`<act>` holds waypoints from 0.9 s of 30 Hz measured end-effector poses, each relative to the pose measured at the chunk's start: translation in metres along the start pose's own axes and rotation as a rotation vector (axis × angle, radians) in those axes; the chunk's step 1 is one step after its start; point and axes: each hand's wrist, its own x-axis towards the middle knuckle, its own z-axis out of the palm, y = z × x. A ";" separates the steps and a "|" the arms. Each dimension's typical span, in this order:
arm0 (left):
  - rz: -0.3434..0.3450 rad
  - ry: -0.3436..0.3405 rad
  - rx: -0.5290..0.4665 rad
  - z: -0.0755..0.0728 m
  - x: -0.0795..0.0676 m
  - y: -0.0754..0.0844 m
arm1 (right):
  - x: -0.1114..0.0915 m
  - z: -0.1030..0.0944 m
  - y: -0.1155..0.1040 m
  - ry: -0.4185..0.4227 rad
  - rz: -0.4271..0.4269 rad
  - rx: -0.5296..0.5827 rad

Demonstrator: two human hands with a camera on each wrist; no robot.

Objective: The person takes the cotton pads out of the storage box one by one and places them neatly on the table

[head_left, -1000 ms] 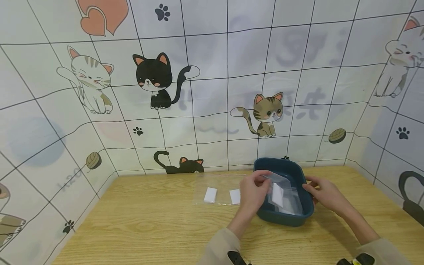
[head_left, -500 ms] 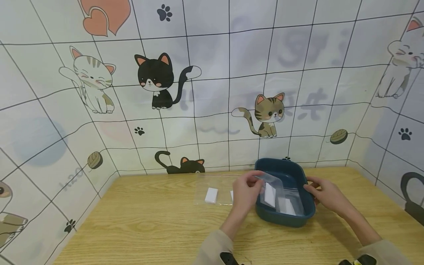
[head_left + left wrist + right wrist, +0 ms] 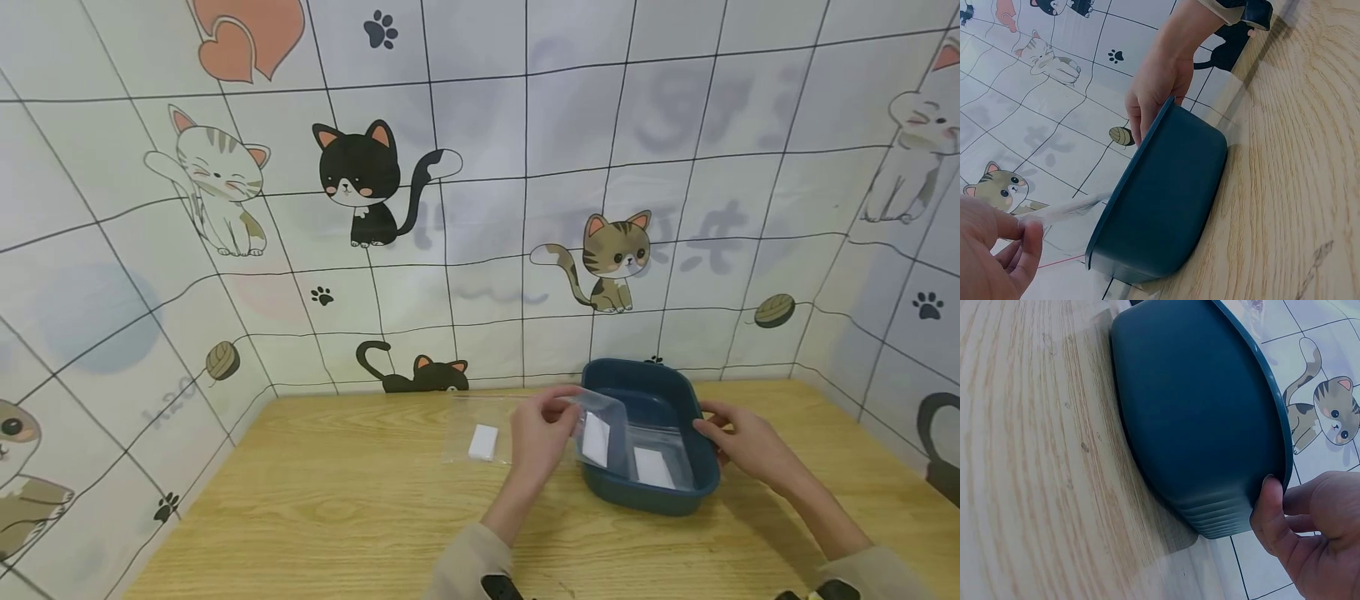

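My left hand (image 3: pixel 540 437) pinches the upper edge of a clear plastic bag (image 3: pixel 617 421) with a flat white piece inside. That bag hangs at the left side of a dark blue plastic basin (image 3: pixel 648 500), partly over its rim. Another clear bag (image 3: pixel 681 454) with a white piece lies inside the basin. My right hand (image 3: pixel 744 442) grips the basin's right rim between thumb and fingers, seen closely in the right wrist view, where the thumb (image 3: pixel 1270 509) presses the outer wall. The left wrist view shows the left fingers (image 3: pixel 1030 250) holding the bag beside the basin.
Left of the basin, a clear bag (image 3: pixel 461 417) lies flat on the wooden table (image 3: pixel 337 500), a white piece (image 3: pixel 483 442) showing in it and part of it behind my left hand. Behind the table hangs a white sheet (image 3: pixel 487 208) printed with cats and a grid.
My left hand has moved left with the pinched bag, drawing it from over the basin's middle toward its left rim. More of the bag inside now shows. The right hand keeps its hold.
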 end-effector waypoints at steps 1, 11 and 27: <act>-0.002 0.001 0.001 -0.001 0.000 0.000 | 0.000 0.000 0.000 -0.001 0.003 -0.001; -0.026 0.008 0.005 -0.009 0.000 0.000 | -0.001 0.000 0.002 -0.002 -0.006 0.001; -0.049 0.038 0.001 -0.017 0.000 0.000 | 0.001 -0.001 0.001 -0.016 0.011 -0.004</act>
